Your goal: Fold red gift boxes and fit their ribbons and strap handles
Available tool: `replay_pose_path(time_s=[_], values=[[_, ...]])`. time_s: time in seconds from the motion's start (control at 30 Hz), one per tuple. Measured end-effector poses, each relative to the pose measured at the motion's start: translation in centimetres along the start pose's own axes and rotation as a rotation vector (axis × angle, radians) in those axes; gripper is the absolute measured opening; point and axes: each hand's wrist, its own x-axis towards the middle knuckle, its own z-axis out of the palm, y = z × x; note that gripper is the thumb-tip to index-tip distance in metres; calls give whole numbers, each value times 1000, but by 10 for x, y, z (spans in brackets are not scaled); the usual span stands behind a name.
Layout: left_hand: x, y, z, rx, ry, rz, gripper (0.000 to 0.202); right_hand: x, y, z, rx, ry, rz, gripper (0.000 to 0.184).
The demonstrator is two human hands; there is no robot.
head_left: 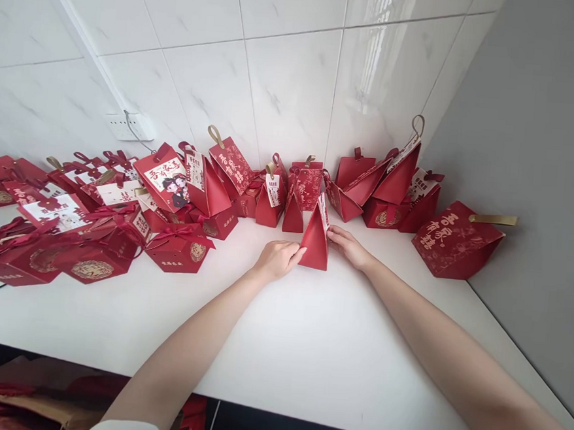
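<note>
Reading from the far left on my feed, I have a crowd of red hexagonal boxes [91, 269] at 9 o'clock, with dark-red ribbon bows and round gold emblems. Next, toward 10 o'clock, an upright card with 2 cartoon figures [173, 186] leans among more red packaging. My left hand [278, 259] comes in, thumb and curled fingers closed on the left edge of the tapered box [315, 248]. That box sits just right of centre on the white counter [326, 355], its near face a plain, matte red triangle, broad at the base and narrowing upward; a white printed panel shows along its right side, turned mostly away from me. My right hand [348, 244] has its fingers against the right edge; I can't tell whether it is pinching there. Beyond, from 11 to 1 o'clock, looped red cartons [306, 185] stand before the tiled wall [288, 90]. Farthest right, at 3 o'clock, a red gold-lettered box [454, 246] with a gold strap sits beside the grey panel [531, 160].
</note>
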Motion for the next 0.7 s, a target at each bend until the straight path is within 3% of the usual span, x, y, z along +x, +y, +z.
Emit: replay_pose_path(time_s=[0.17, 0.3, 0.53, 0.6, 0.7], values=[[0, 8, 8, 45, 32, -80, 47, 2, 1, -3, -30, 7, -7, 38], [1, -1, 5, 40, 54, -117, 47, 4, 8, -6, -94, 20, -63, 36], [-1, -28, -3, 49, -268, -64, 52, 1, 7, -3, -515, 267, -218, 37], [-1, -27, -2, 72, -273, -52, 52, -5, 1, -2, -634, 241, -247, 37], [-1, -21, -1, 85, -263, -7, 50, -15, -6, 4, -857, 60, -292, 44]])
